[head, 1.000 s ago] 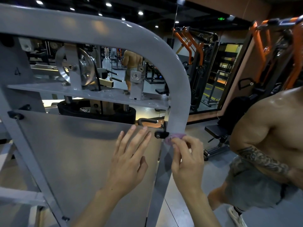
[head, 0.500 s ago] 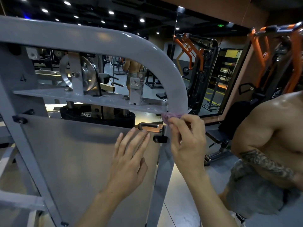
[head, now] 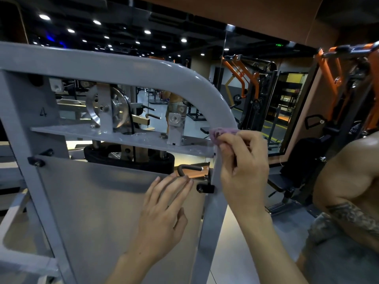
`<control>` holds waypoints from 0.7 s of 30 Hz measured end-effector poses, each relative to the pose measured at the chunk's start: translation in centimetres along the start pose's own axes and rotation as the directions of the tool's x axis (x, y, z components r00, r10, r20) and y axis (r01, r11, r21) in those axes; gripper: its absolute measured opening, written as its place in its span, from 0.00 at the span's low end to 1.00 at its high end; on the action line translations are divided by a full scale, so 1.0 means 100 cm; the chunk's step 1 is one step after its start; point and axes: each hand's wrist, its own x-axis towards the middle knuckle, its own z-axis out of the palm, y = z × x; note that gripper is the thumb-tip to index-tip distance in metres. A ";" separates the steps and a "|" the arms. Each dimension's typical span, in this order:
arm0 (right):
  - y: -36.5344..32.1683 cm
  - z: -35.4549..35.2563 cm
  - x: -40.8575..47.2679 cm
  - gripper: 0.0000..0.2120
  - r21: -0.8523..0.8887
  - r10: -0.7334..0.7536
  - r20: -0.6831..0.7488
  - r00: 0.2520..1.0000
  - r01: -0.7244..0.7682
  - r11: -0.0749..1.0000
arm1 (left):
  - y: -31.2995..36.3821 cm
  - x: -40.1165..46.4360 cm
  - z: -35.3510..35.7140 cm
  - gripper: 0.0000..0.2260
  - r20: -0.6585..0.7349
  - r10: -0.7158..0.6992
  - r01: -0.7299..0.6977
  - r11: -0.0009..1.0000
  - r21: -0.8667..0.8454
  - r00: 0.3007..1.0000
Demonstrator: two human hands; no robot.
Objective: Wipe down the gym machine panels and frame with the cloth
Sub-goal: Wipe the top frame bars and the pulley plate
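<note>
A grey gym machine frame [head: 143, 72] arches over from the left and bends down into an upright at the right. Below it hangs a flat grey panel [head: 98, 212]. My left hand [head: 164, 212] lies flat on the panel near its top right corner, fingers straight. My right hand [head: 244, 167] grips a small pink cloth [head: 221, 133] and presses it against the frame's upright just under the bend. Most of the cloth is hidden under my fingers.
A pulley wheel [head: 118, 108] and black weight stack [head: 131, 158] sit behind the panel's top edge. A shirtless person [head: 348, 201] with a tattooed forearm stands close at the right. Orange machines [head: 246, 76] and a black bench [head: 283, 181] fill the background.
My right hand has slid the cloth up the upright, from beside the black bolt to just under the bend. My left hand stays flat on the panel.
</note>
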 end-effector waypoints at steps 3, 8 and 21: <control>0.004 -0.002 -0.029 0.08 -0.045 0.013 0.010 1.000 -0.013 0.999 | -0.001 0.002 -0.002 0.30 0.000 0.009 -0.009 1.000 -0.004 1.000; 0.005 -0.003 -0.023 0.12 -0.081 -0.036 0.062 0.997 0.041 0.996 | -0.006 0.004 -0.004 0.30 0.007 0.043 -0.043 0.999 0.012 0.999; 0.005 0.001 -0.013 0.14 -0.165 -0.112 0.083 0.990 0.124 0.978 | -0.020 0.018 -0.036 0.28 -0.006 0.084 -0.084 0.996 -0.018 0.996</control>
